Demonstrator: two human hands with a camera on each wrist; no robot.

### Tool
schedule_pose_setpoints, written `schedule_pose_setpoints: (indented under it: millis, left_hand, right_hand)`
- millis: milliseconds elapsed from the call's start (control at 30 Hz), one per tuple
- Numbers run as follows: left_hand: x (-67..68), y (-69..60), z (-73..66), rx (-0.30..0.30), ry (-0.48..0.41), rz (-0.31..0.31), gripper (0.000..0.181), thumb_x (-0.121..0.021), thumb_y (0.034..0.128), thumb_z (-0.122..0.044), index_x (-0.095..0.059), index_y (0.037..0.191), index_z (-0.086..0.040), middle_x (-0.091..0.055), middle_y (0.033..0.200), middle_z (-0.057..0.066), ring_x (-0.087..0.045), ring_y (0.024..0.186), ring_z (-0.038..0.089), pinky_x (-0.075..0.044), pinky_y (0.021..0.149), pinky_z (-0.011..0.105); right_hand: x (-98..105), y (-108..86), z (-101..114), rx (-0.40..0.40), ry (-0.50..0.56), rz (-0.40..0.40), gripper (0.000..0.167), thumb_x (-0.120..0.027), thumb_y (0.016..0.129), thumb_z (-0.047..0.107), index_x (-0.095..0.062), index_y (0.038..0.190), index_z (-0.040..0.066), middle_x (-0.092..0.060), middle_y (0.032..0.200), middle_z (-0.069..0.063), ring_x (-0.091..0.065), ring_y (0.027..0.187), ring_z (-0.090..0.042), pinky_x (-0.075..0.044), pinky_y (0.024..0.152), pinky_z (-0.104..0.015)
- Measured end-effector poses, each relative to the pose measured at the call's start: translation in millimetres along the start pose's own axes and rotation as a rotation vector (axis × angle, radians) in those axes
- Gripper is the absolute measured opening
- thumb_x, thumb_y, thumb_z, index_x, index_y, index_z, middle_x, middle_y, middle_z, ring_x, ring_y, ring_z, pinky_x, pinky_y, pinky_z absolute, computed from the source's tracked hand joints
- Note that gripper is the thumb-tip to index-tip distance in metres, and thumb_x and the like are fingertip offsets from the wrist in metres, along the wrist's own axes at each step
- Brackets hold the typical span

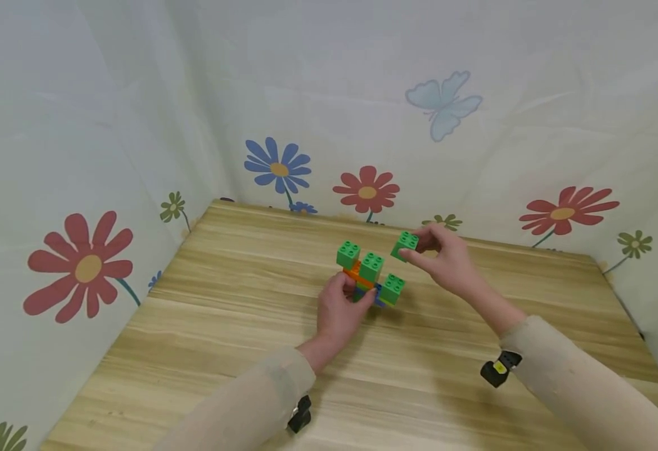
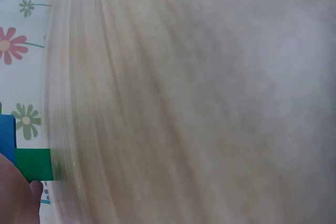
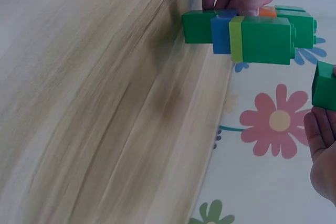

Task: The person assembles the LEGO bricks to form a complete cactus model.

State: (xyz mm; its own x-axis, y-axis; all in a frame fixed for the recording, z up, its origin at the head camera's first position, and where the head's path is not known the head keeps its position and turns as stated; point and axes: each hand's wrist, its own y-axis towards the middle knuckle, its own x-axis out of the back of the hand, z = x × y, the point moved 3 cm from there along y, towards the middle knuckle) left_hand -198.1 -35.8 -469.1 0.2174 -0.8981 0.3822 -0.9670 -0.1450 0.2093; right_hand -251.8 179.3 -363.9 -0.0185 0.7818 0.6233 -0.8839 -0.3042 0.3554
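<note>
My left hand (image 1: 337, 310) grips a small structure of toy building blocks (image 1: 371, 268) from its near side. Three green blocks with studs top it, over orange, yellow-green and blue pieces. In the right wrist view, another green block (image 3: 198, 27) sits under the blue piece (image 3: 222, 35). Between thumb and fingers, my right hand (image 1: 447, 258) pinches a separate green block (image 1: 404, 245), a short way right of and apart from the structure. Only a blue piece (image 2: 7, 135) and a green block (image 2: 34, 164) show beside the left hand in the left wrist view.
Beneath both hands lies a wood-grain table (image 1: 221, 300). A pale curtain (image 1: 329, 81) printed with flowers and a butterfly hangs behind it and along the sides. Each sleeve carries a small black device (image 1: 498, 369) at the wrist.
</note>
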Motion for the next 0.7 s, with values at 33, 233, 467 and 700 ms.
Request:
schedule_pose_setpoints:
  millis: [33, 233, 467, 700]
  left_hand:
    - [0.6, 0.3, -0.5, -0.001, 0.002, -0.002, 0.031, -0.088, 0.091, -0.026, -0.062, 0.099, -0.012, -0.069, 0.106, 0.001, -0.067, 0.099, 0.019, -0.06, 0.084, 0.03]
    - [0.9, 1.4, -0.3, -0.001, 0.011, 0.003, 0.031, -0.088, 0.0911, -0.025, -0.062, 0.098, -0.011, -0.068, 0.105, 0.001, -0.067, 0.099, 0.018, -0.059, 0.084, 0.03]
    - [1.2, 2.0, -0.6, -0.02, 0.006, -0.008, 0.03, -0.088, 0.0906, -0.024, -0.062, 0.098, -0.011, -0.069, 0.104, 0.0, -0.067, 0.097, 0.018, -0.059, 0.082, 0.029]
    - [1.9, 0.6, -2.1, -0.029, -0.007, -0.01, 0.03, -0.088, 0.0902, -0.022, -0.061, 0.097, -0.011, -0.069, 0.103, 0.002, -0.068, 0.096, 0.02, -0.059, 0.081, 0.03]
  right_hand:
    - [-1, 1.3, 2, 0.002, 0.005, 0.006, 0.034, -0.083, 0.095, 0.015, -0.067, 0.122, 0.001, -0.071, 0.102, -0.011, -0.07, 0.094, -0.021, -0.057, 0.088, -0.021]
    - [-6, 6.4, 14, -0.003, 0.033, 0.057, 0.034, -0.081, 0.097, 0.014, -0.066, 0.125, 0.002, -0.073, 0.102, -0.012, -0.071, 0.096, -0.024, -0.057, 0.089, -0.027]
    - [-8, 12.6, 25, -0.005, 0.025, 0.085, 0.036, -0.083, 0.096, 0.02, -0.068, 0.127, 0.007, -0.074, 0.102, -0.007, -0.072, 0.097, -0.021, -0.056, 0.088, -0.029]
    - [-11, 16.8, 35, -0.001, 0.032, 0.101, 0.034, -0.086, 0.094, 0.023, -0.07, 0.121, 0.009, -0.075, 0.101, -0.005, -0.072, 0.095, -0.02, -0.058, 0.087, -0.037]
